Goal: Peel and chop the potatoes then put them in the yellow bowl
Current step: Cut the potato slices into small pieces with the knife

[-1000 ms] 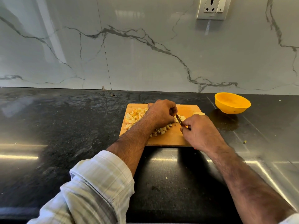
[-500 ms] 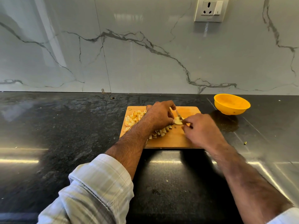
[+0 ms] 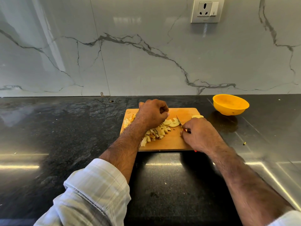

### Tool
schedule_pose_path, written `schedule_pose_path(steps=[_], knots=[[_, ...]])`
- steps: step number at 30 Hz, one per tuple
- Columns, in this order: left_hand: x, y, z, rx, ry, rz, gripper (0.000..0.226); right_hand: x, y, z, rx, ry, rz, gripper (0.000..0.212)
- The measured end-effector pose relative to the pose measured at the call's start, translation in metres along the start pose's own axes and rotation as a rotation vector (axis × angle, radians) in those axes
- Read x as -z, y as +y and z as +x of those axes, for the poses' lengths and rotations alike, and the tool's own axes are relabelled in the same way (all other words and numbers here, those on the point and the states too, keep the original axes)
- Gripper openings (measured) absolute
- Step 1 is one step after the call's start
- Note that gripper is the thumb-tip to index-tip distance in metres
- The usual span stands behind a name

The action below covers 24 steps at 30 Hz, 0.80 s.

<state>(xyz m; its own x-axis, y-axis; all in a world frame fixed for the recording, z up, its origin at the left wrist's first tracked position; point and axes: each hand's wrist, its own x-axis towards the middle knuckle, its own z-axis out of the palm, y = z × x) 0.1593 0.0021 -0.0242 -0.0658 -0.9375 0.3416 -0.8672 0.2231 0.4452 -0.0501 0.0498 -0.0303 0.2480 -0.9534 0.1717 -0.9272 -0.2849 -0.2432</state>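
While a heap of chopped potato pieces spreads across the wooden cutting board on the dark stone bench, the chopping stage of the job appears well advanced, with nothing visible yet in the yellow bowl, which sits on the bench off the board's far right corner, apart from it. The right hand is clenched around a small knife, its blade angled up and away against a pale curved potato slice at the edge of the heap; a sliver of red at the heel of the hand may be the handle, though most of it is hidden. The left hand hovers over the heap with its fingers curled under; whether it pinches a piece cannot be told from this angle. Another uncut slice lies just beyond the right hand's knuckles. Both forearms reach forward from the near edge of the bench, the left in a rolled checked sleeve, wrists low over the board. Judging by the scene, the next move calls for steadying the curved slice with the left fingertips kept clear of the edge, cutting it and the remaining slice down, then gathering the heap toward the bowl. A small scrap lies on the bench to the right of the board.
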Motion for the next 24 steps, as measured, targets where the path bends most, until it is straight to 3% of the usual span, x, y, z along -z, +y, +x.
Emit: schedule_pose_path(steps=[10,14,16,24], knots=[[-0.001,0.011,-0.004,0.004,-0.054,0.017,0.014,0.014,0.027,-0.007,-0.029,0.243,0.253,0.027],[-0.003,0.025,-0.006,-0.033,-0.115,0.034,0.048,0.017,0.040,-0.008,-0.134,0.400,0.277,0.020],[-0.008,0.037,-0.002,-0.049,-0.111,0.032,0.041,0.018,0.044,-0.008,-0.203,0.464,0.229,0.017],[-0.041,0.091,0.030,-0.078,-0.356,-0.034,0.048,0.021,0.041,-0.009,-0.324,0.447,0.159,0.022]])
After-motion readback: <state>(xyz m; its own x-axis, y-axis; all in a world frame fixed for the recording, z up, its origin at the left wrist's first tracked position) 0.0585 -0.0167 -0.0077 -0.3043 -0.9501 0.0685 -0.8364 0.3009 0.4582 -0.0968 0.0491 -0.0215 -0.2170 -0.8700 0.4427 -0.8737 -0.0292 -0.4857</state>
